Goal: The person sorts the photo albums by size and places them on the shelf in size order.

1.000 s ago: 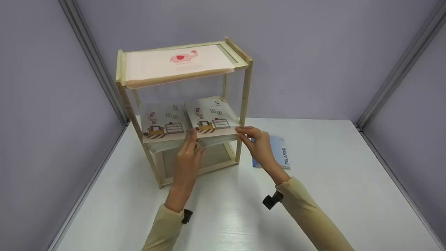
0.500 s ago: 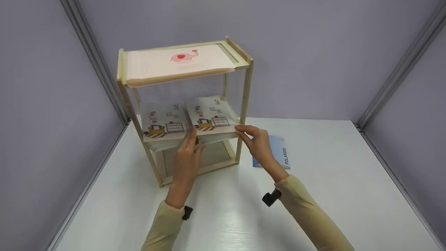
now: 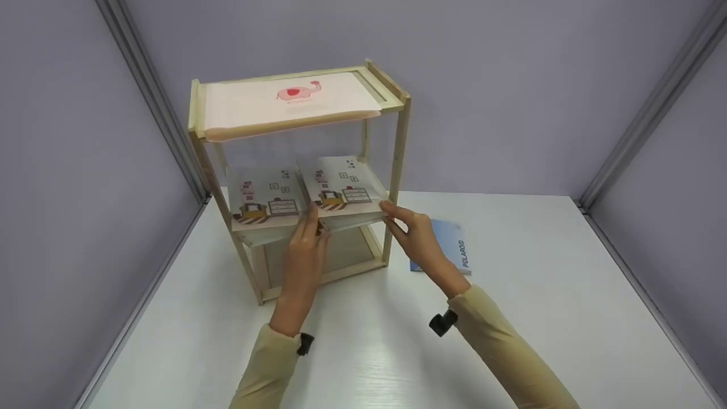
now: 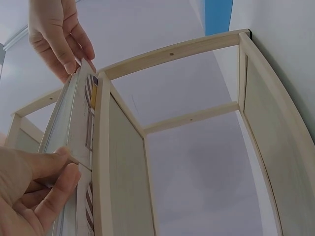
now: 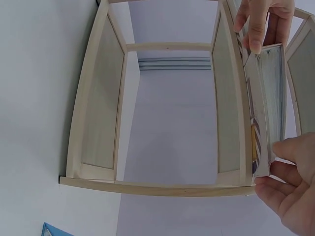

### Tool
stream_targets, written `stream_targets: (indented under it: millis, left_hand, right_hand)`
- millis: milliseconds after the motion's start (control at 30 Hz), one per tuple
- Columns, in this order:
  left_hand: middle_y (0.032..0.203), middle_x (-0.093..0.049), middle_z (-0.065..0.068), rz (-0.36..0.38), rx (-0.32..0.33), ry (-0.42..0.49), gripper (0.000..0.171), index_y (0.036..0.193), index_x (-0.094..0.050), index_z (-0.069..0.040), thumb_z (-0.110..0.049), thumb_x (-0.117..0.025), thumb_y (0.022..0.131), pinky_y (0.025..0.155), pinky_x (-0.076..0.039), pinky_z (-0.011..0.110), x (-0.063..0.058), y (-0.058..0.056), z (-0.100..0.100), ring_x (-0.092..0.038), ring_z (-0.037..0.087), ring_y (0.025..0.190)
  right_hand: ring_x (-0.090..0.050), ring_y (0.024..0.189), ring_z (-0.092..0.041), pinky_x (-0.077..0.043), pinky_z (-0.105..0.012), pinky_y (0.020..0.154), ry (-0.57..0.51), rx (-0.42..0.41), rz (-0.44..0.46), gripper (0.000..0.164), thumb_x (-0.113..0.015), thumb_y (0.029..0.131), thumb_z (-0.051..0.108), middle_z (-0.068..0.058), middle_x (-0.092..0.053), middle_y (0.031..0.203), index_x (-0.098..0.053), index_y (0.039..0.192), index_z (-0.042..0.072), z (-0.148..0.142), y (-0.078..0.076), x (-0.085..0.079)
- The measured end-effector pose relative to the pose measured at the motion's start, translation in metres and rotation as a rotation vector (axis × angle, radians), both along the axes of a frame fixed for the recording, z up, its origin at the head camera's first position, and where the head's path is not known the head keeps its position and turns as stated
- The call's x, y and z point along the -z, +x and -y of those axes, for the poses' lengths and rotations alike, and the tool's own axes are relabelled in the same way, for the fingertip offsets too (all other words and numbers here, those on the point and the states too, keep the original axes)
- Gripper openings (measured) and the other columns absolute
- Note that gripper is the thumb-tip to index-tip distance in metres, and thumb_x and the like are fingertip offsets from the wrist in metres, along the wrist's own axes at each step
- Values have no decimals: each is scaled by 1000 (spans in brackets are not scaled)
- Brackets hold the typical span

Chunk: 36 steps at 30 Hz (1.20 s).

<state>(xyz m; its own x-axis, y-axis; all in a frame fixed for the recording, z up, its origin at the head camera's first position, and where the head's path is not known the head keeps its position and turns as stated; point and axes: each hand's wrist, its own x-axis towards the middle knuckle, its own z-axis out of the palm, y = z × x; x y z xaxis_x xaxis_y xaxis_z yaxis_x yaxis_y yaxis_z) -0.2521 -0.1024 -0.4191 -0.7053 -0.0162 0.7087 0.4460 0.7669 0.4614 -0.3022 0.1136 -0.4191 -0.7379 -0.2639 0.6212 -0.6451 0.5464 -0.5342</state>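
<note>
Two matching books with illustrated room covers lie side by side on the middle shelf of a pale wooden rack (image 3: 399, 153). The right book (image 3: 341, 182) sits slightly raised over the inner edge of the left book (image 3: 267, 196). My left hand (image 3: 304, 258) pinches the right book's front inner corner between thumb and fingers. At its outer front corner, my right hand (image 3: 420, 236) grips with thumb and fingertips. The right wrist view shows the page edges of this book (image 5: 271, 93) between my left hand (image 5: 266, 19) and right hand (image 5: 290, 182).
Above, the rack's top shelf bears a pinkish-white sheet (image 3: 244, 108) printed with an elephant. A blue flat packet (image 3: 451, 244) marked POLAROID lies on the white table (image 3: 528, 295), right of the rack. Grey-framed walls (image 3: 494, 102) stand behind and at both sides.
The right book has shifted slightly back and to the left, its front edge a little higher. Both hands have moved with it. The left book has stayed in place.
</note>
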Motion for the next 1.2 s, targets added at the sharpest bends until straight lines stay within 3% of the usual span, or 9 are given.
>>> stream_targets:
  millis: [333,500,633,867,1200]
  left_hand:
    - [130,-51,21,41,-76,-66,61,139,-39,0,-8,-66,85,84,-52,37,-2,-3,-3,-55,34,113]
    - [129,-50,22,76,-94,-89,59,139,-37,1,-9,-64,87,80,-53,37,-7,-4,-6,-56,34,110]
    - [128,-51,21,60,-97,-98,59,138,-38,2,-8,-65,86,79,-54,38,-8,-6,-7,-57,35,107]
    - [128,-51,20,63,-114,-106,60,138,-38,1,-8,-66,85,73,-55,36,-7,-9,-6,-61,34,100]
    - [129,-51,20,66,-145,-115,57,136,-41,2,-10,-65,86,81,-53,38,-8,-9,-5,-56,35,109]
  right_hand:
    - [-58,111,-31,-48,-36,92,23,4,-52,37,-59,88,-1,-18,-58,121,-58,125,3,1,-3,3]
    - [-55,114,-32,-47,-38,93,25,2,-8,40,-57,88,-4,-19,-57,124,-56,127,5,2,-2,2]
    - [-53,117,-33,-46,-41,95,30,2,32,44,-55,89,-5,-19,-54,127,-52,131,6,2,-1,0]
    - [-49,122,-29,-44,-39,98,149,82,7,44,-56,90,0,-14,-50,134,-49,133,4,6,1,-2]
    - [-49,122,-30,-49,-42,90,227,143,-33,48,-55,91,2,-11,-48,138,-45,137,7,12,2,0]
